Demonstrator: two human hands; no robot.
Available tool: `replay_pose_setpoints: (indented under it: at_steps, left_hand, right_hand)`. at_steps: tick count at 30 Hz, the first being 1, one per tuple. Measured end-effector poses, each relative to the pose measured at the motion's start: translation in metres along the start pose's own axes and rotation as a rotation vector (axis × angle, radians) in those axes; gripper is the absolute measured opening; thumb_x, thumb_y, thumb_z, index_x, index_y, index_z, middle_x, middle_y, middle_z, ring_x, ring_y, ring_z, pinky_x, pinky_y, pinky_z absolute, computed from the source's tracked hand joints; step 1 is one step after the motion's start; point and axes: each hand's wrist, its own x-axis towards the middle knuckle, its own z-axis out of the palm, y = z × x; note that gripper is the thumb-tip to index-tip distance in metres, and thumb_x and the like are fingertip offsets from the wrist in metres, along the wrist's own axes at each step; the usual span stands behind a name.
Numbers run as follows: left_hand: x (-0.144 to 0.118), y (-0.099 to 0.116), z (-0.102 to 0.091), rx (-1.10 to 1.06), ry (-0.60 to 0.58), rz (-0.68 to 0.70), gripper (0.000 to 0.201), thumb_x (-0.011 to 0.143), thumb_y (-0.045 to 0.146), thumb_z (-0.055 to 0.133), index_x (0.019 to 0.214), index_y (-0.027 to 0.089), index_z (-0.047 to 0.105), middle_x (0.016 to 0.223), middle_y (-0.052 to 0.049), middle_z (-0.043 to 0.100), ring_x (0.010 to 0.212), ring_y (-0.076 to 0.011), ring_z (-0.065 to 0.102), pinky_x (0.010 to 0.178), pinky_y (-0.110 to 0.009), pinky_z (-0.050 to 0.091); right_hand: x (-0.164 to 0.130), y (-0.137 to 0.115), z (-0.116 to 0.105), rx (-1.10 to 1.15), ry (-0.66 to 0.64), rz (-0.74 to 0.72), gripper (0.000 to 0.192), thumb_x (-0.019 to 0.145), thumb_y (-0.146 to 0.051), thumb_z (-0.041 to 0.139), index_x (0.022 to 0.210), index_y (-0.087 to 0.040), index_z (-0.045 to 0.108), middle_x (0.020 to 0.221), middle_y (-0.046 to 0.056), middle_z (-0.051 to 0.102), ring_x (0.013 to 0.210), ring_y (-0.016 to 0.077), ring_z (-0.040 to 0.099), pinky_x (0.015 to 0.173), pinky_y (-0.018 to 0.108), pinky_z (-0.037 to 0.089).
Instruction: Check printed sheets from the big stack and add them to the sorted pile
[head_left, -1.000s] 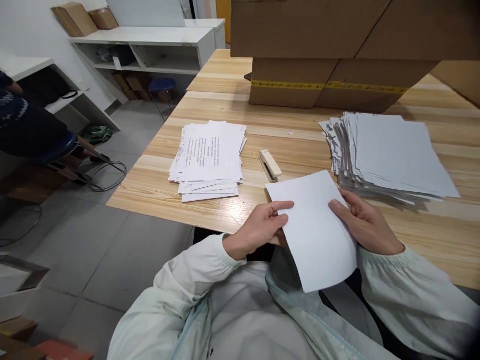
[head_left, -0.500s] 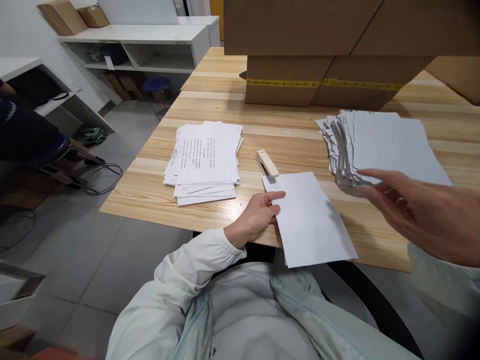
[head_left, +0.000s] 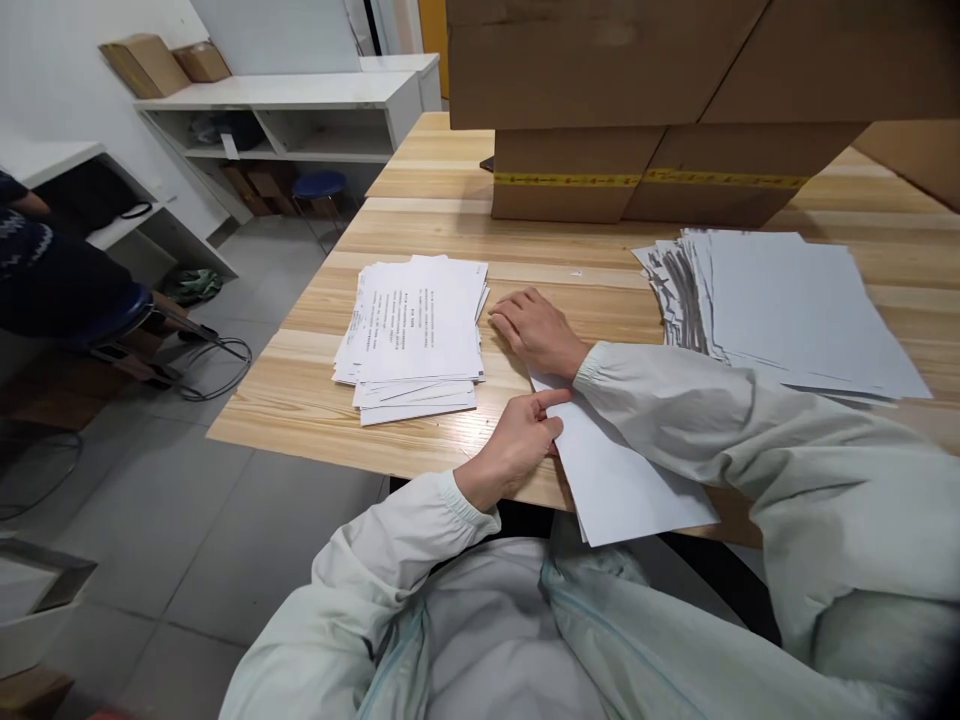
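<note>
Table [head_left: 300, 400] carries cardboard boxes [head_left: 570, 80] at its far side, clear of the work. Right paper pile [head_left: 795, 310], blank face up, lies partly behind the right sleeve [head_left: 675, 405]; left pile [head_left: 424, 325], printed face up, lies unobstructed. Held sheets [head_left: 622, 485] overhang the table's near edge: apparently in work, placed on neither pile; remaining count unknown. Left hand [head_left: 514, 445] pinches their left edge. Right hand [head_left: 541, 332] lies palm down; grip not visible.

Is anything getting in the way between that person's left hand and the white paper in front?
Nothing visible does: the left hand holds the left edge of the white paper. The right sleeve hides part of the paper from view, but it isn't between the two.
</note>
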Motion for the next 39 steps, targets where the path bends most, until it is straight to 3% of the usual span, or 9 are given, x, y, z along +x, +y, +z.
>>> replay_pose_setpoints:
  at_steps: [8,14,18,23,27,31,34,36,39]
  left_hand:
    - [0.001,0.003,0.003,0.037,0.020,-0.009,0.056,0.074,-0.003,0.049,0.129,0.004,0.060,0.067,0.001,0.059,0.056,-0.0069,0.052,0.057,-0.020,0.045]
    - [-0.045,-0.020,-0.021,0.378,0.081,0.306,0.047,0.088,0.012,0.050,0.132,0.016,0.064,0.081,-0.004,0.071,0.056,-0.0079,0.049,0.056,-0.021,0.043]
    - [-0.096,-0.033,-0.050,0.605,0.291,0.655,0.038,0.095,0.019,0.050,0.129,0.022,0.067,0.098,-0.004,0.077,0.055,-0.0072,0.051,0.055,-0.020,0.045]
    - [-0.112,-0.026,-0.059,0.730,0.419,0.913,0.040,0.092,0.012,0.056,0.128,0.028,0.067,0.091,0.000,0.078,0.056,-0.0067,0.059,0.055,-0.017,0.051]
    - [-0.096,-0.022,-0.048,0.615,0.284,0.882,0.044,0.095,0.015,0.055,0.136,0.031,0.060,0.098,-0.001,0.078,0.063,-0.0088,0.069,0.064,-0.020,0.060]
    - [-0.088,-0.020,-0.047,0.433,0.221,0.834,0.044,0.097,0.021,0.054,0.139,0.033,0.055,0.131,-0.005,0.068,0.095,-0.0177,0.075,0.081,-0.031,0.065]
    - [-0.090,-0.012,-0.060,0.474,0.349,0.823,0.034,0.095,0.023,0.058,0.129,0.028,0.063,0.126,-0.005,0.071,0.096,-0.0185,0.075,0.083,-0.031,0.065]
    - [-0.088,0.000,-0.071,0.544,0.440,0.850,0.029,0.094,0.024,0.059,0.122,0.023,0.067,0.118,-0.005,0.074,0.094,-0.0185,0.075,0.083,-0.032,0.065]
    - [-0.076,0.026,-0.092,0.769,0.556,0.950,0.022,0.093,0.024,0.059,0.112,0.020,0.070,0.111,-0.006,0.075,0.101,-0.0198,0.073,0.087,-0.035,0.062]
  right_hand:
    - [0.001,0.001,-0.001,0.005,0.094,0.047,0.041,0.102,-0.034,0.032,0.118,-0.014,0.064,0.121,0.015,0.066,0.115,0.0293,0.051,0.100,0.045,0.039]
    - [-0.031,0.002,-0.072,0.149,0.321,0.064,0.042,0.100,-0.043,0.042,0.127,-0.017,0.060,0.126,0.014,0.065,0.117,0.0300,0.058,0.103,0.052,0.045]
    - [-0.105,-0.009,-0.114,0.469,0.111,0.336,0.054,0.097,-0.055,0.048,0.142,-0.026,0.049,0.121,0.011,0.069,0.109,0.0273,0.066,0.090,0.047,0.055]
    - [-0.174,-0.059,-0.103,1.049,-0.259,0.570,0.060,0.088,-0.064,0.056,0.134,-0.026,0.058,0.100,0.010,0.075,0.088,0.0249,0.072,0.072,0.038,0.060]
    - [-0.177,-0.074,-0.100,1.018,0.019,0.861,0.042,0.084,-0.061,0.065,0.096,-0.021,0.072,0.077,0.005,0.072,0.061,0.0194,0.065,0.049,0.031,0.051]
    - [-0.170,0.000,-0.143,0.417,0.534,0.937,0.038,0.083,-0.062,0.066,0.073,-0.025,0.069,0.069,0.004,0.066,0.059,0.0188,0.058,0.042,0.028,0.034]
    - [-0.175,0.085,-0.176,0.186,0.719,0.922,0.041,0.086,-0.065,0.058,0.094,-0.028,0.074,0.092,0.006,0.071,0.086,0.0261,0.065,0.057,0.036,0.041]
    - [-0.185,0.132,-0.184,0.027,0.711,0.994,0.045,0.088,-0.062,0.055,0.092,-0.022,0.074,0.090,0.011,0.071,0.090,0.0297,0.066,0.062,0.042,0.040]
    - [-0.202,0.172,-0.177,-0.195,0.448,1.090,0.043,0.090,-0.057,0.057,0.090,-0.018,0.074,0.074,0.015,0.065,0.090,0.0359,0.066,0.067,0.048,0.044]
